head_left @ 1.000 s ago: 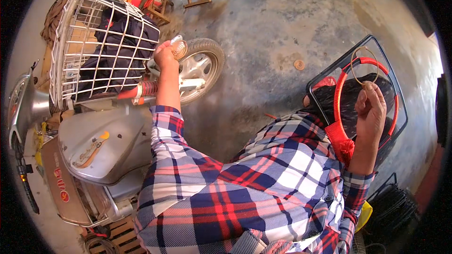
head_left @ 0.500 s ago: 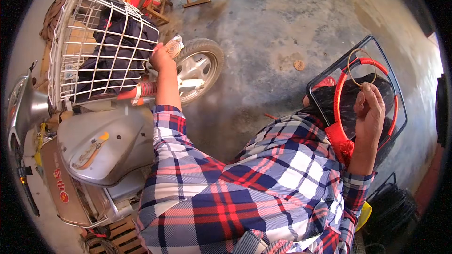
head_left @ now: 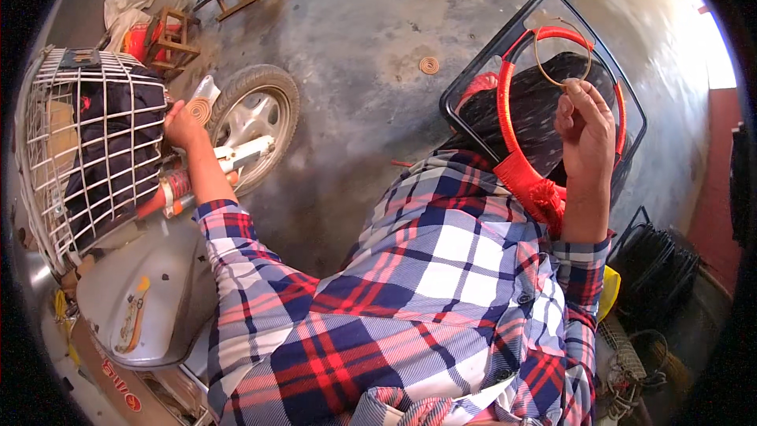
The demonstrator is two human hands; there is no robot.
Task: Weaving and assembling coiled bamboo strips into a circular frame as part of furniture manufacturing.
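At the left, my left hand (head_left: 184, 128) is closed on a flat tan spiral coil (head_left: 200, 111) with a whitish strip or wrapper (head_left: 207, 88) beside it, near the scooter's front wheel. My right hand (head_left: 588, 126) pinches the lower edge of a thin golden-tan hoop (head_left: 537, 54) between thumb and fingertips, holding it upright. Behind that hand is a larger ring wrapped in red (head_left: 506, 110), set within a black rectangular frame (head_left: 471, 59). A red knotted tie (head_left: 544, 196) hangs at the ring's lower side, close to my right wrist.
A scooter with a white wire basket (head_left: 110, 142) and a front wheel (head_left: 276, 122) stands at the left. Another tan coil (head_left: 429, 65) lies on the concrete floor. Wooden stools (head_left: 175, 46) are at the far left. Dark bundled wires (head_left: 654, 268) sit at the lower right.
The view has swung, so the scooter, frame and floor coil appear further left. Both hands keep their hold, and the hoop stays in front of the red ring.
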